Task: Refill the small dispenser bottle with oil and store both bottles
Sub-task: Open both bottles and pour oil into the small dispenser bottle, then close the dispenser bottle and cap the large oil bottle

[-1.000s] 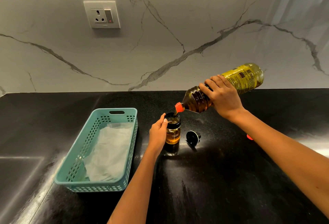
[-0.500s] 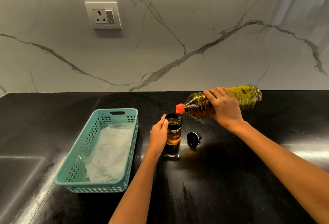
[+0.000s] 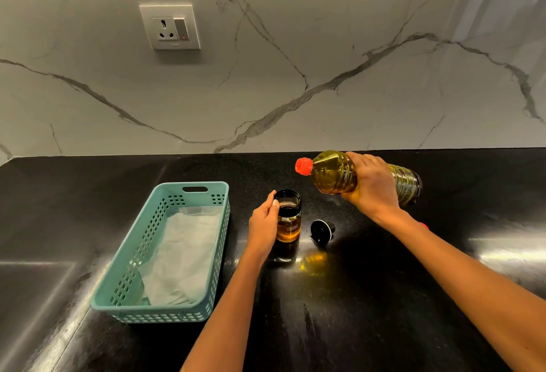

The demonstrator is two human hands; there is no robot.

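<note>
Right hand grips the large oil bottle round its middle, held nearly level above the counter, red spout pointing left. Left hand curls round the small dispenser bottle: upright, open, part-filled. Black lid lies just right of it, teal basket to the left. Small red item beside the right forearm, possibly a cap.

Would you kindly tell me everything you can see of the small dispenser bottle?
The small dispenser bottle is short and round, of clear glass or plastic with a dark collar at its open mouth. Amber oil shows through its lower body. It stands upright on the black countertop, right of the teal basket. The left hand holds its side; its black cap lies apart, to its right.
</note>
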